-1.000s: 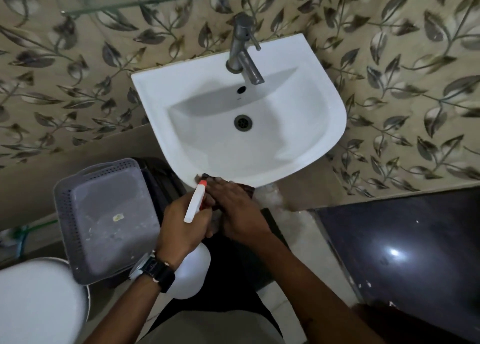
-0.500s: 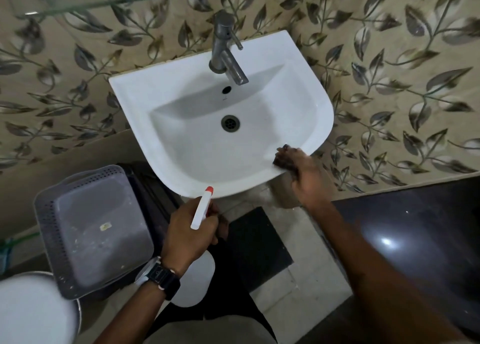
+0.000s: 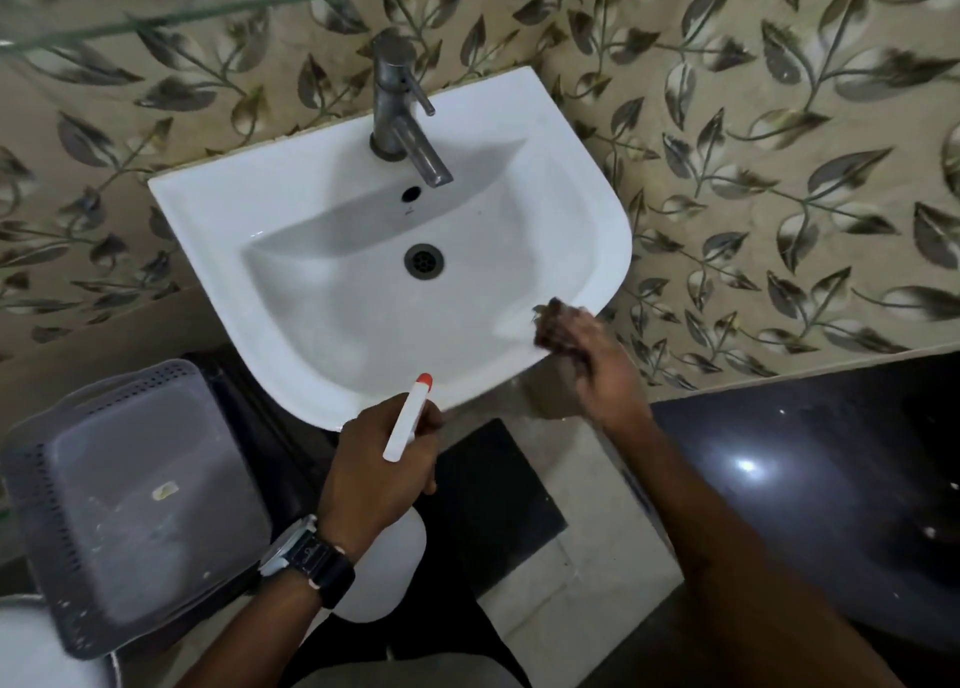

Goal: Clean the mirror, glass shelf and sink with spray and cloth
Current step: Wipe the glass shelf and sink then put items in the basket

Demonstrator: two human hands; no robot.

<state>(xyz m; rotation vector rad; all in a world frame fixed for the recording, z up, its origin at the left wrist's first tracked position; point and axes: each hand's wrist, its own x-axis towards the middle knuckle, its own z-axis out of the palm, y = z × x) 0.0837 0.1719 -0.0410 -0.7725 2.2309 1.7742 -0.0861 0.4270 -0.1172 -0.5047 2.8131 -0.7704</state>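
Right hand (image 3: pixel 597 370) presses blurred, probably cloth (image 3: pixel 553 326), on sink (image 3: pixel 587 209) rim.

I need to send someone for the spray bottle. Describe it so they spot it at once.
Start at the white sink on the leaf-patterned wall. Just below its front rim, the left hand, the one with the wristwatch, holds the spray bottle. It is the only white plastic bottle, with a slim white nozzle ending in an orange-red tip.
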